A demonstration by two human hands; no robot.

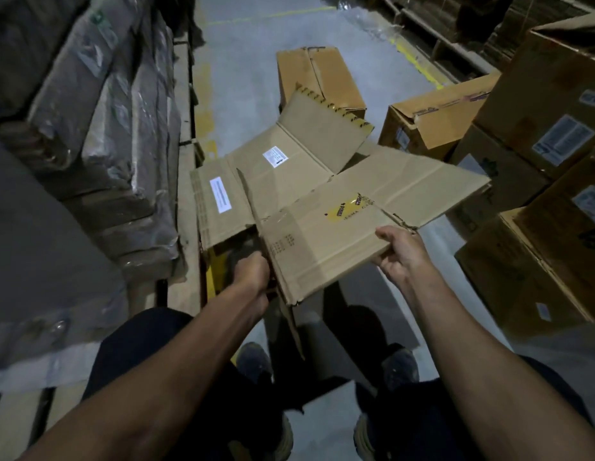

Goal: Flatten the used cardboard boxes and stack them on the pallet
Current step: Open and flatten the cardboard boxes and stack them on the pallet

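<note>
I hold a flattened brown cardboard box (349, 214) with a yellow logo out in front of me, above the floor. My left hand (252, 272) grips its near left corner, fingers curled round the edge. My right hand (400, 252) holds the near right edge, thumb on top and fingers underneath. Beneath and beyond it lies another flattened box (272, 168) with white labels, its flaps spread out. An unflattened box (319, 76) stands on the floor behind that. The pallet (186, 181) runs along the left, loaded with wrapped stacks of flat cardboard (123, 134).
More boxes with labels (538, 128) are stacked on the right, one of them open-topped (432, 118). A grey concrete aisle (256, 44) with yellow floor lines runs ahead. My feet and dark trousers show below the held box.
</note>
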